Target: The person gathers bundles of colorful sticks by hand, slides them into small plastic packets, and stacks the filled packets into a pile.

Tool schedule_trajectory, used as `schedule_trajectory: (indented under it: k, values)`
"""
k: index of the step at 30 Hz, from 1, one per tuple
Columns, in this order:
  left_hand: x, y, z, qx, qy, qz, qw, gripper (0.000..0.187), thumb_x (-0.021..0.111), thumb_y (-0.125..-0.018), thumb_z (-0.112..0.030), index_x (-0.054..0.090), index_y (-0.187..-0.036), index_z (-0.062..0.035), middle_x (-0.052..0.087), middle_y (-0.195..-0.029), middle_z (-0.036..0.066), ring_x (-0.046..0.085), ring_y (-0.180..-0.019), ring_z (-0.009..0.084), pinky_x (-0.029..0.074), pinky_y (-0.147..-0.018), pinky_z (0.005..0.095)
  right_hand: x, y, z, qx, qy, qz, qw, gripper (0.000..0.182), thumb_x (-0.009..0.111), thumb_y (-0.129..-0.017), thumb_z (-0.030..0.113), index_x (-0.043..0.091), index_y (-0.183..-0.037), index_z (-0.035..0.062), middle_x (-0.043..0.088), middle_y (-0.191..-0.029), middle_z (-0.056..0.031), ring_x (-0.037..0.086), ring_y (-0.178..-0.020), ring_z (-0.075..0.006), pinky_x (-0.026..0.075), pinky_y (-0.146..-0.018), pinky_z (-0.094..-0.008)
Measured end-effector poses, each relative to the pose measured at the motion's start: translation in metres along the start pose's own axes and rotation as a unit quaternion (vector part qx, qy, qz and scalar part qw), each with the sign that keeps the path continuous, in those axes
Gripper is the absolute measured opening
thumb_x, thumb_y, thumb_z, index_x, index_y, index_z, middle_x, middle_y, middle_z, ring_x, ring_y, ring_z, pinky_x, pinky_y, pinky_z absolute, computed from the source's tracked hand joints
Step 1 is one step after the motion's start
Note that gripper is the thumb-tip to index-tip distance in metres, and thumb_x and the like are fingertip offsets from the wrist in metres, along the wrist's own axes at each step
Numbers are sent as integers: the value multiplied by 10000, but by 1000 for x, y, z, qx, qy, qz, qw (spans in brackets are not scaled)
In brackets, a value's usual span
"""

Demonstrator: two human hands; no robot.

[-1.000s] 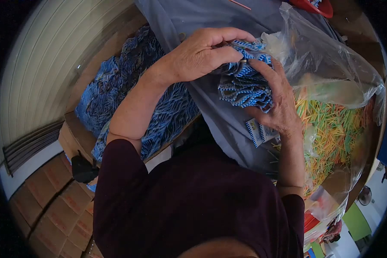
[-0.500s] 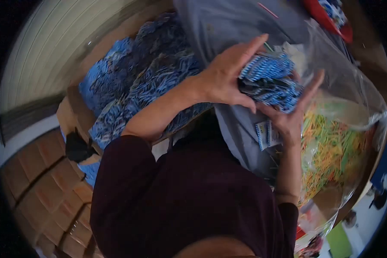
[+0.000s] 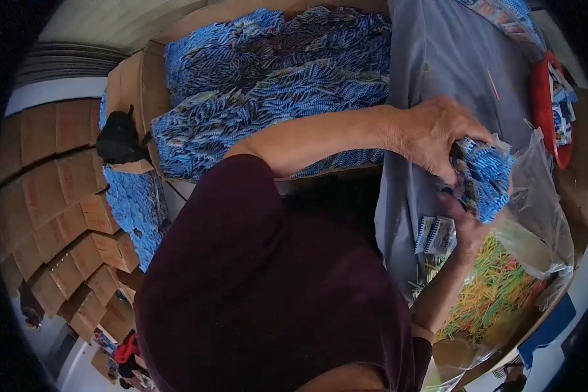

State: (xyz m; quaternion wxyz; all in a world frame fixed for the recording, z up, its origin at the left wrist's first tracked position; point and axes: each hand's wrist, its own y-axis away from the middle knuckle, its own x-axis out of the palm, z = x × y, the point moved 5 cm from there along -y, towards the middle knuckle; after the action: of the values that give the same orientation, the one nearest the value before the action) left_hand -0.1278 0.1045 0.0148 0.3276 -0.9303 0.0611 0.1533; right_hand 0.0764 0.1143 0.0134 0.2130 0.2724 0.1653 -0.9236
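A bundle of small blue-and-white striped-edge packets [image 3: 489, 175] is held between my two hands, over the right part of a grey cloth [image 3: 457, 59]. My left hand [image 3: 441, 134] grips the bundle from the upper left, fingers curled behind it. From below, my right hand [image 3: 467, 222] closes around its lower edge; part of those fingers is hidden. Just below the hands, a couple of loose packets [image 3: 436, 235] lie on the cloth. Close to my right forearm, thin yellow, green and orange sticks [image 3: 493, 281] fill a clear plastic bag [image 3: 536, 209].
Left of the cloth, a cardboard box [image 3: 127, 88] holds many blue packets [image 3: 274, 85] in rows. A black cloth-like item [image 3: 119, 138] hangs on its corner. A red bowl [image 3: 547, 108] with packets stands at right. Stacked cartons [image 3: 52, 183] line the far left.
The view has swung, so the boxes and cloth appear shifted. Both hands keep hold of the packet bundle, which is now turned more upright and gripped more closely.
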Motion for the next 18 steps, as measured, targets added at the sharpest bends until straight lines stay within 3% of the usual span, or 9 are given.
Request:
schedule_trajectory:
  k: [1, 3, 4, 6, 8, 10, 12, 15, 18]
  values:
    - [-4, -1, -4, 2, 6, 4, 1000, 680, 877, -556, -229, 643, -1176, -74, 683, -1044, 131, 659, -989, 294, 522, -853, 368, 4, 2, 12, -13, -55, -32, 998, 1142, 942, -488, 102, 295, -1425, 19, 535, -1277, -123, 547, -1138, -249, 442, -1001, -379]
    - [-18, -1, -20, 130, -9, -61, 990, 702, 883, -550, -232, 632, -1188, -82, 686, -1060, 117, 667, -969, 293, 527, -846, 371, 11, 4, 28, 14, -103, -80, 991, 1161, 940, -496, 124, 275, -1442, 16, 531, -1283, -125, 541, -1161, -259, 438, -999, -385]
    - [-18, 1, -10, 88, -20, -23, 996, 695, 892, -555, -210, 631, -1186, -80, 688, -1077, 109, 666, -1003, 287, 525, -869, 368, 20, -2, 35, 15, -91, -82, 992, 1160, 942, -506, 167, 281, -1447, 12, 533, -1297, -128, 544, -1184, -266, 449, -982, -376]
    - [-6, 15, 34, -19, 35, 59, 997, 780, 914, -543, -182, 599, -1251, -84, 678, -1120, 104, 646, -1079, 270, 511, -918, 362, 30, -7, 2, 152, -26, 73, 985, 1088, 925, -565, 202, 308, -1441, 14, 568, -1288, -143, 566, -1180, -249, 467, -961, -365]
    - [-10, 12, 31, 9, 25, 80, 996, 893, 935, -527, -172, 543, -1324, -78, 642, -1215, 99, 610, -1151, 252, 486, -977, 358, 31, -8, -7, 42, -53, 106, 992, 982, 887, -637, 210, 338, -1428, 15, 618, -1234, -145, 607, -1124, -233, 475, -946, -350]
    - [-9, 15, 22, 15, 88, 96, 991, 1016, 955, -494, -202, 486, -1384, -67, 598, -1288, 106, 587, -1183, 251, 456, -1019, 355, 33, -5, 9, 45, -11, 68, 997, 953, 851, -685, 219, 317, -1449, 18, 646, -1202, -145, 630, -1099, -243, 473, -952, -351]
    - [-17, 8, 15, 3, 95, 122, 988, 1055, 961, -479, -216, 469, -1399, -60, 592, -1293, 115, 578, -1194, 253, 443, -1032, 354, 30, -5, 8, 83, -85, 27, 993, 978, 839, -699, 232, 283, -1474, 17, 634, -1236, -151, 625, -1122, -265, 470, -967, -359]
    - [-27, -12, 0, -39, 109, 179, 977, 1192, 976, -426, -289, 407, -1445, -46, 586, -1287, 146, 564, -1212, 262, 425, -1042, 358, 25, -4, 8, 56, -38, 53, 996, 1000, 827, -690, 199, 257, -1495, 34, 609, -1286, -151, 599, -1170, -295, 460, -991, -376]
    - [-28, -29, -20, -32, 5, 225, 974, 1239, 970, -421, -354, 374, -1461, -39, 583, -1286, 175, 556, -1219, 274, 432, -1029, 370, 22, -7, 20, -3, -11, 41, 999, 1001, 830, -667, 195, 273, -1484, 37, 608, -1282, -149, 582, -1189, -319, 452, -999, -384]
